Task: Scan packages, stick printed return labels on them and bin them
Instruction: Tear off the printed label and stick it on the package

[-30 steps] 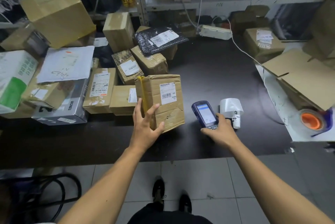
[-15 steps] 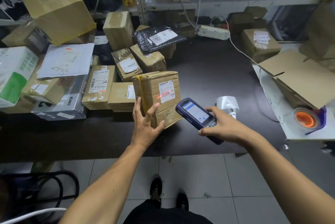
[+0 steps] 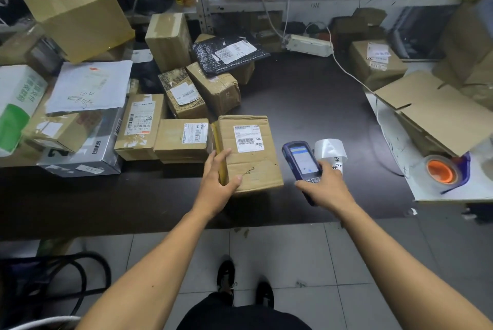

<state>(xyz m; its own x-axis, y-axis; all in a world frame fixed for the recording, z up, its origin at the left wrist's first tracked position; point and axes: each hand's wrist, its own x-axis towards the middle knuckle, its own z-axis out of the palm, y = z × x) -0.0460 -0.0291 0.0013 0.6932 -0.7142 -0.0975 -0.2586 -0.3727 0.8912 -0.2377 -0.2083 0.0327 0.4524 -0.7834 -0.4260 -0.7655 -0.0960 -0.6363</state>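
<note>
Near the desk's front edge, your left hand (image 3: 216,186) gripped the box (image 3: 249,152) by its corner while your right hand (image 3: 326,188) clutched the scanner (image 3: 302,163). Lifted one-handed, it could have slipped, dragging the label roll (image 3: 330,149).

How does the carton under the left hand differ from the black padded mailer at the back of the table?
The carton is a brown cardboard box; the black mailer is a flat, shiny padded envelope. The carton sits on the table near its front edge; the mailer lies on top of other boxes. The left hand grips the carton's near corner; nothing touches the mailer. Both carry a white barcode label on top.
</note>
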